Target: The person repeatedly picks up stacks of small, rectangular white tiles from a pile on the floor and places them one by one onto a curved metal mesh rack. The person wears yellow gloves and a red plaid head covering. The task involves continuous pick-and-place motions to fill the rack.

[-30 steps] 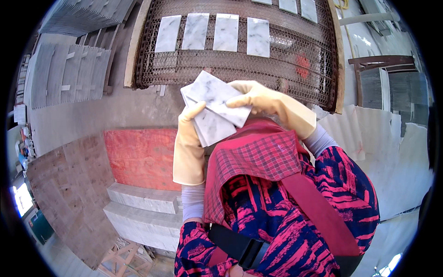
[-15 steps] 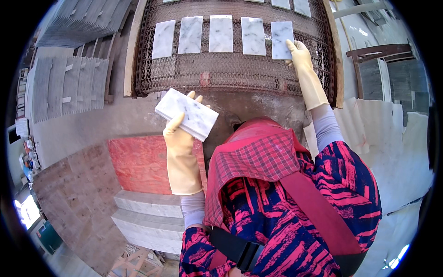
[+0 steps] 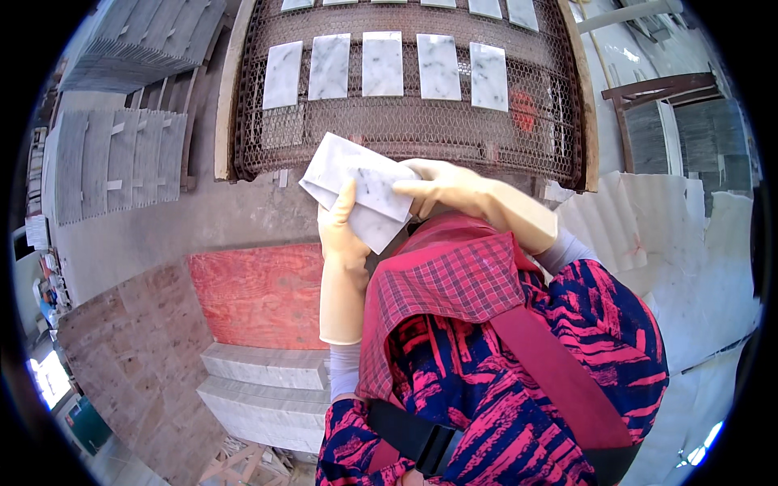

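Observation:
A small stack of white marble tiles (image 3: 331,162) with grey veins is held just short of the mesh conveyor belt (image 3: 454,134). My left hand (image 3: 344,227), in a cream rubber glove, is closed round the stack from below, with its thumb over the near edge. My right hand (image 3: 442,185), gloved alike, pinches the right edge of the top tile (image 3: 374,193), which lies skewed across the tiles beneath it. Its fingers under the tile are partly hidden. Ahead, a row of several marble tiles (image 3: 382,65) lies spaced out on the belt, with another row beyond.
Wooden rails (image 3: 225,105) flank the belt. Stacked grey slabs (image 3: 121,158) stand at the left. A red board (image 3: 258,292) and long pale stone blocks (image 3: 263,368) lie to my near left. White sheeting (image 3: 689,267) spreads at the right.
My right hand has let go of the rightmost tile on the belt and come back to grip the top tile of the stack. The belt's tiles have shifted slightly; the stack has moved right.

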`<state>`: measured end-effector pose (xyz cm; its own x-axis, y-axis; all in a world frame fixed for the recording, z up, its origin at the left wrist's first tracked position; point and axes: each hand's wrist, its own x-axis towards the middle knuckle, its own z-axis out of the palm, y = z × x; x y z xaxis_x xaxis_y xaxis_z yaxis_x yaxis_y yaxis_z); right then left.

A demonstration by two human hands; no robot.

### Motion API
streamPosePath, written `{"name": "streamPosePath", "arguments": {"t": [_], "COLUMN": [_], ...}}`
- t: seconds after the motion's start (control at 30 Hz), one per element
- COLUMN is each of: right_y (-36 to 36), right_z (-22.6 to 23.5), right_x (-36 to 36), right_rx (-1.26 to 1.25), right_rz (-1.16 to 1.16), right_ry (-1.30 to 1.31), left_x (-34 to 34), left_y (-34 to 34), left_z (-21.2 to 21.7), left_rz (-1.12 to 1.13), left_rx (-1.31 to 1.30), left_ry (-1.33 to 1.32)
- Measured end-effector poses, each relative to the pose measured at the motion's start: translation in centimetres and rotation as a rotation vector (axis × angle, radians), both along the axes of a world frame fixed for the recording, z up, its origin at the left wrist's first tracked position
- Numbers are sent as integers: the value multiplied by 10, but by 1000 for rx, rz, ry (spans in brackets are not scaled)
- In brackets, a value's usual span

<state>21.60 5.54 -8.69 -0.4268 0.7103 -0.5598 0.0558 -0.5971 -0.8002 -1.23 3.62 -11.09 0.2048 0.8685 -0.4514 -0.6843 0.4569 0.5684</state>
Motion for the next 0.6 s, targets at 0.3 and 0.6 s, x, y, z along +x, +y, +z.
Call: {"name": "streamPosePath", "arguments": {"t": [0.3,0.6], "right_y": [16,31], "right_z": [-2,-65], "right_x": [62,203], "right_rx": [0,117], "right_rz": [-300,-1103], "right_ry": [-144,-428], "left_x": [-40,-89], "left_y": [4,-5], "left_z": [16,-10], "left_rz": [102,182], "left_rx": [32,66], "left_ry": [-56,14]}}
